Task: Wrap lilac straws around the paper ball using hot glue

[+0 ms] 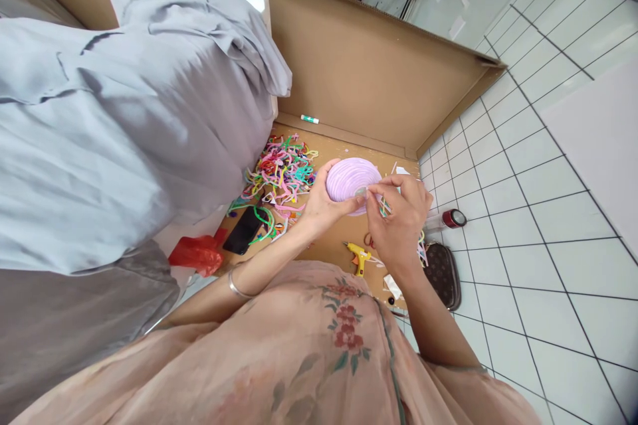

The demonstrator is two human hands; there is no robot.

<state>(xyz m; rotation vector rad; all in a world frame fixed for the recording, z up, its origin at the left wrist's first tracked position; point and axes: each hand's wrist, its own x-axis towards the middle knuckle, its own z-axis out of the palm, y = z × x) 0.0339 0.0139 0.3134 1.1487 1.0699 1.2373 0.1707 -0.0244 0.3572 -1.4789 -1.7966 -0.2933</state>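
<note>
A round lilac coil [353, 179], made of ringed fuzzy-looking strands, is held up above the brown work surface. My left hand [321, 202] grips its left side, with the thumb lying along the near edge. At the lower right of the coil, my right hand [399, 216] has thumb and index finger pinched together close to the left thumb tip. Something small and pale shows at that pinch, too small to name. Below the hands lies a yellow glue gun [359, 255]. Left of the coil is a tangled heap of colourful pipe cleaners [286, 172].
A black phone [244, 231] and a red plastic bag [197, 254] lie at the left. Grey cloth [149, 113] bulks large there. A cardboard wall [359, 80] stands behind, with a glue stick [310, 119] at its foot. At the right are a bottle [446, 219] and brown pouch [443, 275].
</note>
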